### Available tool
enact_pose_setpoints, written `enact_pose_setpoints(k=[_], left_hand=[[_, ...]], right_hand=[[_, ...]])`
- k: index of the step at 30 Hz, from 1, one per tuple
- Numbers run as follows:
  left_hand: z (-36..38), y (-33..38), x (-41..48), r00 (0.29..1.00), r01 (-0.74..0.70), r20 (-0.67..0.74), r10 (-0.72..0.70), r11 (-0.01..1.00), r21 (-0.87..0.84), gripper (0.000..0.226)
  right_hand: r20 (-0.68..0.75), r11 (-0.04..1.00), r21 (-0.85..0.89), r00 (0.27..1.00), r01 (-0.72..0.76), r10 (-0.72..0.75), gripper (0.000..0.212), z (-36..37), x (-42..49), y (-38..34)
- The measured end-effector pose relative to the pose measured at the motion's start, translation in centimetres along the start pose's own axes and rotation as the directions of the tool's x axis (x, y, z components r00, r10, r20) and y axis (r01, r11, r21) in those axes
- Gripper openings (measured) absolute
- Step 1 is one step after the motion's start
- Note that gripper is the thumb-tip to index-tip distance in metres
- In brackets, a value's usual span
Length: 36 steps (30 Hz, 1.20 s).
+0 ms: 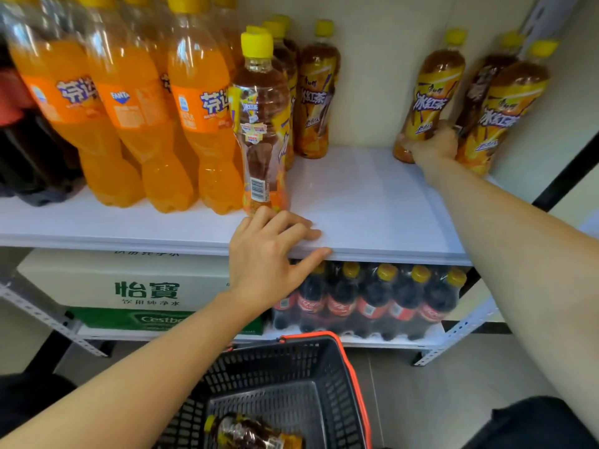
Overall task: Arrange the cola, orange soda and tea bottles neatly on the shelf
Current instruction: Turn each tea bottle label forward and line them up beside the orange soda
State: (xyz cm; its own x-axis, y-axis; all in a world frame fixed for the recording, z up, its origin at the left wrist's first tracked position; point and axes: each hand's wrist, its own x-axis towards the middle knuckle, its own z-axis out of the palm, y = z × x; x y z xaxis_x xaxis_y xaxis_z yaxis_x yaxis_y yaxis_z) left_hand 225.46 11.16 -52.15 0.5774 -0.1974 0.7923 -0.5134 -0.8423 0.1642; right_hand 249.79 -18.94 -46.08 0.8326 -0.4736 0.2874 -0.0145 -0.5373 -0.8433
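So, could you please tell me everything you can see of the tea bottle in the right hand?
The tea bottle is clear plastic, yellow-capped, holding brown tea under a yellow and brown label. It stands on the white shelf near the back wall, left of two like bottles, with the right hand gripping its lower body.

One view only: head camera, wide-angle. Stands close before the shelf (372, 196), facing forward and down. Shelf board fills the upper frame; basket (275, 367) sits at the bottom edge.
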Motion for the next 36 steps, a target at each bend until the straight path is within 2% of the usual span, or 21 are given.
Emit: enact_pose_setpoints(k=[4, 8, 11, 13, 15, 16, 18, 22, 24, 27, 30, 33, 36], left_hand=[[-0.5, 0.1, 0.1, 0.999, -0.008, 0.038, 0.007, 1.000, 0.009, 0.034], [-1.2, 0.3, 0.2, 0.992, 0.023, 0.122, -0.022, 1.000, -0.003, 0.032], [-2.1, 0.5, 0.6, 0.974, 0.085, 0.214, -0.070, 0.995, -0.059, 0.029], [-3.1, 0.5, 1.0, 0.950, 0.166, 0.292, -0.114, 0.973, -0.158, 0.025], [-4.0, 0.4, 1.3, 0.913, 0.297, 0.371, -0.170, 0.901, -0.318, 0.015], [-4.4, 0.4, 1.4, 0.889, 0.382, 0.409, -0.206, 0.828, -0.412, 0.010], [-5.5, 0.8, 1.5, 0.848, 0.508, 0.457, -0.269, 0.662, -0.551, 0.015], [-7.6, 1.8, 1.4, 0.820, 0.570, 0.498, -0.283, 0.480, -0.667, 0.016], [-8.7, 2.3, 1.4, 0.794, 0.607, 0.553, -0.252, 0.381, -0.698, 0.017], [-9.9, 3.1, 1.5, 0.764, 0.644, 0.619, -0.184, 0.277, -0.713, 0.029], [-10.5, 3.6, 1.3, 0.768, 0.641, 0.622, -0.155, 0.211, -0.738, 0.045], [-10.5, 3.9, 0.9, 0.742, 0.668, 0.631, -0.229, 0.174, -0.723, 0.050], [-10.1, 4.2, 0.3, 0.712, 0.697, 0.629, -0.311, 0.207, -0.687, 0.056]], right_hand=[[0.046, 0.993, 0.109, 0.999, -0.034, 0.029, 0.064, -0.9, -2.2, -0.7], [0.211, 0.982, 0.187, 0.976, 0.008, -0.048, 0.065, -3.4, -7.2, -1.8], [0.311, 0.958, 0.283, 0.950, -0.054, -0.039, 0.063, -5.6, -12.3, -3.0], [0.383, 0.919, 0.373, 0.923, -0.128, -0.027, 0.056, -7.3, -16.1, -3.8], [0.452, 0.879, 0.429, 0.892, -0.206, -0.011, 0.055, -8.9, -19.9, -4.7], [0.483, 0.859, 0.449, 0.876, -0.245, -0.003, 0.056, -9.6, -21.6, -5.1], [0.536, 0.798, 0.512, 0.844, -0.318, -0.007, 0.051, -10.9, -24.8, -5.7], [0.639, 0.647, 0.607, 0.768, -0.462, -0.052, 0.044, -12.1, -30.5, -5.6], [0.678, 0.613, 0.608, 0.732, -0.505, -0.070, 0.044, -12.0, -33.2, -4.9], [0.694, 0.625, 0.597, 0.714, -0.502, -0.090, 0.043, -11.5, -35.9, -4.1], [0.691, 0.691, 0.562, 0.717, -0.454, -0.090, 0.053, -10.8, -37.3, -3.7], [0.656, 0.759, 0.539, 0.747, -0.364, -0.108, 0.064, -9.9, -38.0, -3.3], [0.662, 0.835, 0.469, 0.741, -0.289, -0.116, 0.072, -8.9, -38.7, -2.9]])
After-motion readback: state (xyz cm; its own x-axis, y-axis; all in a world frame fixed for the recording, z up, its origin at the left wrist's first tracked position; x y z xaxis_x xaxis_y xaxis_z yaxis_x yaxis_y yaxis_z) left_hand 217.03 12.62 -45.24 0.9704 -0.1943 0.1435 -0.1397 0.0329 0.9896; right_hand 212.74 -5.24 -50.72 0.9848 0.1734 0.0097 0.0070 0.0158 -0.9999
